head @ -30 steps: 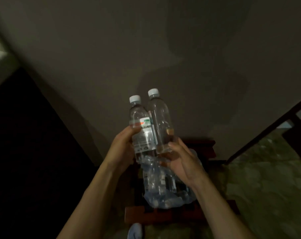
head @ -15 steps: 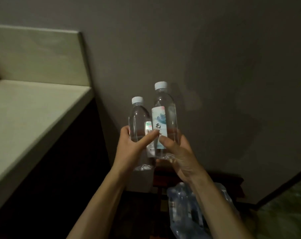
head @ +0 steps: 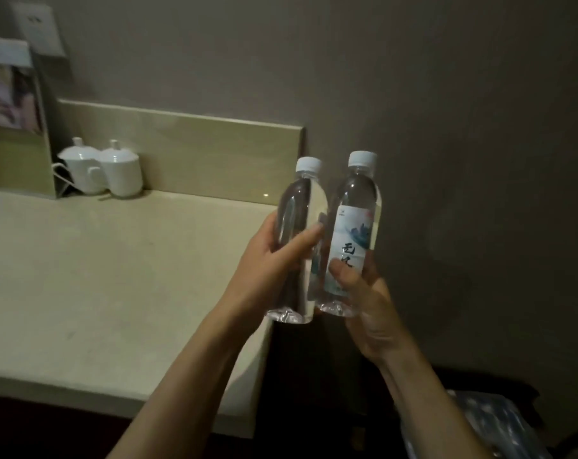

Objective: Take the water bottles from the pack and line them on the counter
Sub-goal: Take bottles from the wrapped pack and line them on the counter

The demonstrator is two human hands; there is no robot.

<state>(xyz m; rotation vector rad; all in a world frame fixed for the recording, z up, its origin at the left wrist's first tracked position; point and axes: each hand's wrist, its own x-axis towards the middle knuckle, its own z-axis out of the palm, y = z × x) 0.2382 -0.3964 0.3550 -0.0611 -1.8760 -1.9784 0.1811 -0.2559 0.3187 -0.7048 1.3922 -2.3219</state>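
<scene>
Two clear water bottles with white caps are held upright side by side above the right end of the beige counter (head: pixel 98 276). My left hand (head: pixel 267 270) grips the left bottle (head: pixel 297 207) round its middle, thumb across the front. My right hand (head: pixel 364 299) grips the right bottle (head: pixel 357 226), which has a white label with dark characters, near its base. The plastic-wrapped pack (head: pixel 473 422) lies low at the bottom right, partly cut off by the frame.
Two white lidded cups (head: pixel 102 170) stand at the back of the counter beside an upright card stand (head: pixel 12 120). A low backsplash (head: pixel 188 154) runs behind. A grey wall fills the right side. Dark cabinet front lies below the counter edge.
The view has swung left, bringing the counter and cups into sight. Both hands have carried the two bottles up and over toward the counter's right end; the pack has dropped to the corner.
</scene>
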